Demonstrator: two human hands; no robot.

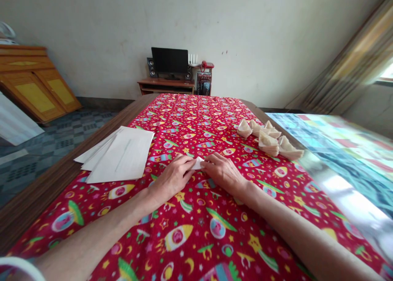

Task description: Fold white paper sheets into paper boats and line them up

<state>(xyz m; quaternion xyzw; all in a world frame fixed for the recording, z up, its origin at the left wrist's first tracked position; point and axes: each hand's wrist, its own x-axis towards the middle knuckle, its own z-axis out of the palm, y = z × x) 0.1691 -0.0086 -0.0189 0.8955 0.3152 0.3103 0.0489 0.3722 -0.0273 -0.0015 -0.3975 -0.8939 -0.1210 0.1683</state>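
Note:
A small folded piece of white paper (198,163) lies on the red patterned cloth between my two hands, its peak pointing away from me. My left hand (175,172) pinches its left end between thumb and fingers. On the other end, the fingers of my right hand (223,170) are closed, palm down. Much of the paper is hidden under the fingers. To the left of my hands rests a fanned pile of white paper sheets (125,156). Several folded paper boats (268,144), some nested in stacks, stand at the right side of the table.
The red cloth (196,228) with rockets and stars covers most of a long brown table (46,199). Beyond its far end are a monitor (170,61) with speakers and a red telephone (207,65). A wooden cabinet (39,84) stands left; a bed-like patterned surface (334,150) is right.

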